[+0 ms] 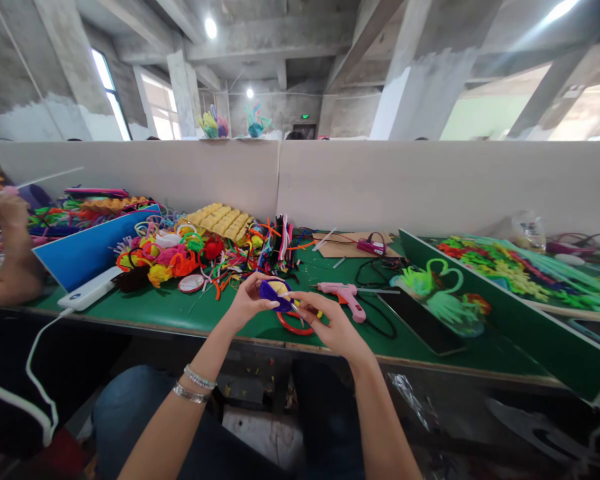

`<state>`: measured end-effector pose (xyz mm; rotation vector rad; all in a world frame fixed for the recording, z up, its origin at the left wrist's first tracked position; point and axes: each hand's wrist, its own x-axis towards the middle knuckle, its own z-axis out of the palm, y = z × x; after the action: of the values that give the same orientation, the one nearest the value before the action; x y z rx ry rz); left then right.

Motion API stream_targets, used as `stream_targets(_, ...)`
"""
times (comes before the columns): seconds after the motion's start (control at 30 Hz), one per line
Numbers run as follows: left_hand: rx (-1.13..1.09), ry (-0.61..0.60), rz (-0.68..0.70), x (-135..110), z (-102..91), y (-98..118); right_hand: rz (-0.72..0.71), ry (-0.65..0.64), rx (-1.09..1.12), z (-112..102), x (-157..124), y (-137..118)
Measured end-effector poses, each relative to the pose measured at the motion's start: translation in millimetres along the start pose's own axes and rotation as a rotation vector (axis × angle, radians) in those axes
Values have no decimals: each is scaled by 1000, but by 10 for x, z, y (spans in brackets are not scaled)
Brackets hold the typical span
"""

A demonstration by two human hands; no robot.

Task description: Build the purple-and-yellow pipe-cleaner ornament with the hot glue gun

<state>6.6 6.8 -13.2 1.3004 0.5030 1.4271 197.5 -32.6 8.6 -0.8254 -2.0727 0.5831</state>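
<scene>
The purple fuzzy loop (275, 293) is a small violet curl of pipe cleaner with a bit of yellow showing inside it. It is held in the air over the near edge of the green table (180, 310), with the left hand (250, 297) pinching it from 9 o'clock and the right hand (330, 323) pinching its lower end from 4 o'clock. Fingers cover much of its outline, and a red ring (295, 327) on the table at the loop's 6 o'clock is half hidden by the right hand. A pink glue gun (347, 297) lies at 3 o'clock, a heap of coloured pipe cleaners (205, 253) at 10 o'clock, and a co-worker's hand (7, 210) is cut off at the far 9 o'clock edge.
</scene>
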Motion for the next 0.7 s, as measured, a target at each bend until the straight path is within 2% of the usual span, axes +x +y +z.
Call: stream_targets(0.7, 0, 2, 10, 2, 17, 15, 9, 0, -15, -6, -2, -1)
